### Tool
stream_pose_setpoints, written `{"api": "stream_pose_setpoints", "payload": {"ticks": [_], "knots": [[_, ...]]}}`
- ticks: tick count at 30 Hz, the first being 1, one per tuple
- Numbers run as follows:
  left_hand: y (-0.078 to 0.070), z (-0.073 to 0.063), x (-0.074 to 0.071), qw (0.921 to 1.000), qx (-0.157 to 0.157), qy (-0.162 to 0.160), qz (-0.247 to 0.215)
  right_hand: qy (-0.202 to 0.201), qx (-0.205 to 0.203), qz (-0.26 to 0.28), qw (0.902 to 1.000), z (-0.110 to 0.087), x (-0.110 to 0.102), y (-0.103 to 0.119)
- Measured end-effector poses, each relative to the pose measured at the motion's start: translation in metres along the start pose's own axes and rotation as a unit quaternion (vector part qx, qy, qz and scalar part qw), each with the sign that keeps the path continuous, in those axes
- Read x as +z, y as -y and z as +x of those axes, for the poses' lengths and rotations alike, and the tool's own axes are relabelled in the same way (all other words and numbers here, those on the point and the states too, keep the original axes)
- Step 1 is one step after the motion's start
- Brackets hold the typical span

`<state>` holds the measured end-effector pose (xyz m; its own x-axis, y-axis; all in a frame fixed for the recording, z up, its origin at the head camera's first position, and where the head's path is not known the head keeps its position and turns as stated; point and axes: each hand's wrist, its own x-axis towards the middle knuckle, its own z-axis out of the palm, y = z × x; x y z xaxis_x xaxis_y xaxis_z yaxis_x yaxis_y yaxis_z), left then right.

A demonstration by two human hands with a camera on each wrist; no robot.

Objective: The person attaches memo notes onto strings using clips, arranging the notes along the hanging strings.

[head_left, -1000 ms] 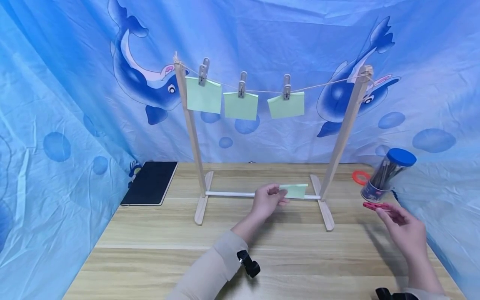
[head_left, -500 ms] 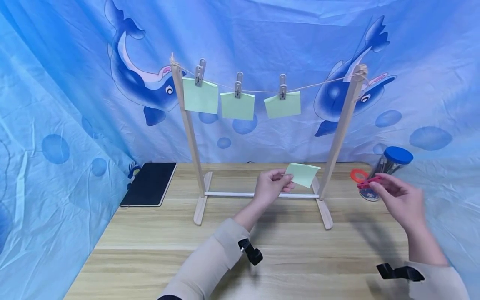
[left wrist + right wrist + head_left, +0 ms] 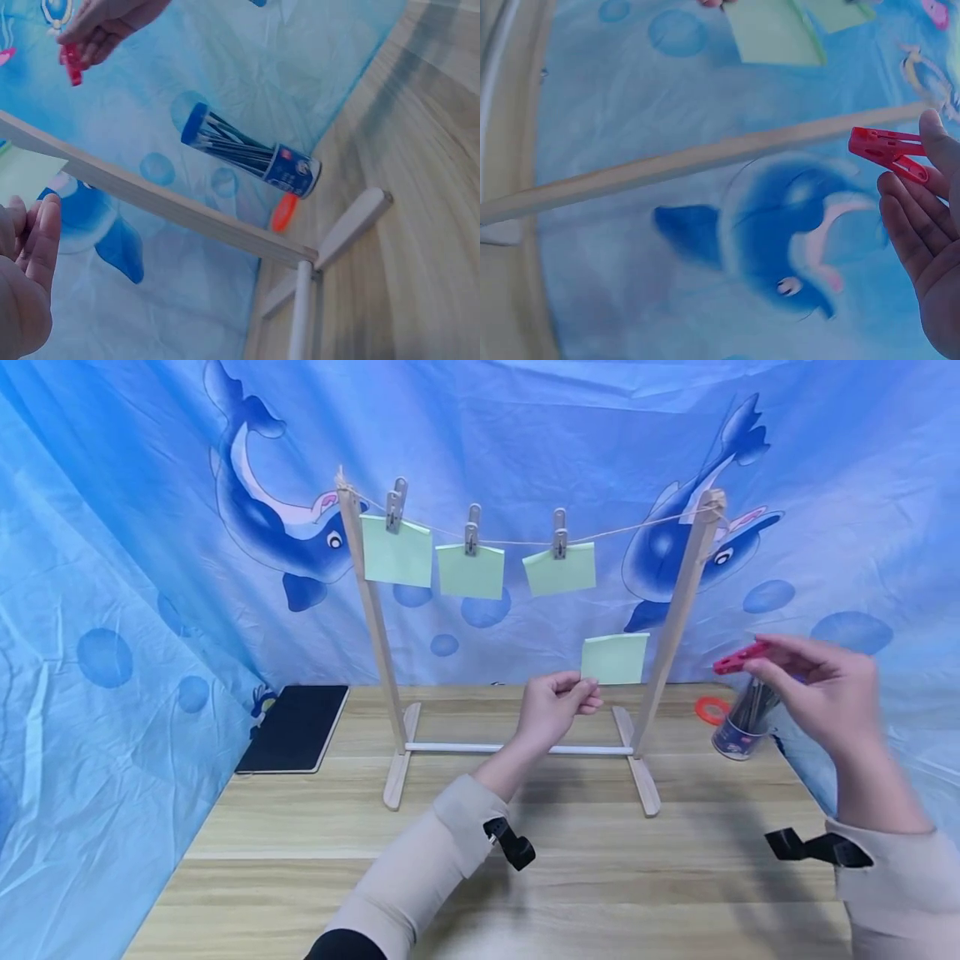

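My left hand (image 3: 555,710) pinches a pale green sticky note (image 3: 615,659) by its lower left corner, below the string and left of the right post. Off to the right, my right hand (image 3: 825,693) holds a red clothespin (image 3: 741,657) between thumb and fingers; the right wrist view shows the clothespin (image 3: 889,152) pointing away from the hand. On the string (image 3: 630,529) hang three more green notes, the left one (image 3: 397,553), the middle one (image 3: 471,575) and the right one (image 3: 561,572), each under a grey clothespin (image 3: 559,533).
The wooden frame has a left post (image 3: 372,627), a right post (image 3: 678,618) and a white crossbar (image 3: 517,748). A black notebook (image 3: 294,729) lies at the left. At the right stand a pencil tub (image 3: 738,735), partly hidden by my right hand, and an orange ring (image 3: 711,711).
My left hand has raised the green note from near the crossbar and turned it upright. My right hand has lifted the red clothespin from beside the tub to above it.
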<state>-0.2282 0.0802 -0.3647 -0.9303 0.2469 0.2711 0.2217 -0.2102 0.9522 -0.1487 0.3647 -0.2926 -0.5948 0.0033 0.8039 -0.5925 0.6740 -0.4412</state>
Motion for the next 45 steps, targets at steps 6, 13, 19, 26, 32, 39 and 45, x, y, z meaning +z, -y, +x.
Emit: {"api": "stream_pose_setpoints", "payload": {"ticks": [6,13,19,26,32,39,45], "knots": [[-0.012,0.007,0.004,1.0000,0.006,0.002,0.001,0.008,-0.035,-0.006,0.9993,0.034,-0.003,0.025],[-0.028,0.016,0.010,0.9996,0.023,0.004,0.014,0.006,-0.063,-0.025,0.9977,0.068,-0.009,0.055],[-0.040,0.023,0.012,0.9990,0.038,0.010,0.021,-0.006,-0.072,-0.044,0.9964,0.095,-0.009,0.076],[-0.053,0.031,0.012,0.9983,0.044,0.017,0.033,0.003,-0.106,-0.059,0.9926,0.130,-0.008,0.089],[-0.060,0.037,0.012,0.9978,0.045,0.014,0.047,0.041,-0.107,-0.085,0.9898,0.154,-0.001,0.101],[-0.067,0.041,0.016,0.9955,0.077,0.018,0.052,0.067,-0.131,-0.134,0.9801,0.172,0.012,0.109],[-0.074,0.044,0.019,0.9956,0.064,0.024,0.063,0.093,-0.122,-0.162,0.9748,0.184,0.018,0.113]]}}
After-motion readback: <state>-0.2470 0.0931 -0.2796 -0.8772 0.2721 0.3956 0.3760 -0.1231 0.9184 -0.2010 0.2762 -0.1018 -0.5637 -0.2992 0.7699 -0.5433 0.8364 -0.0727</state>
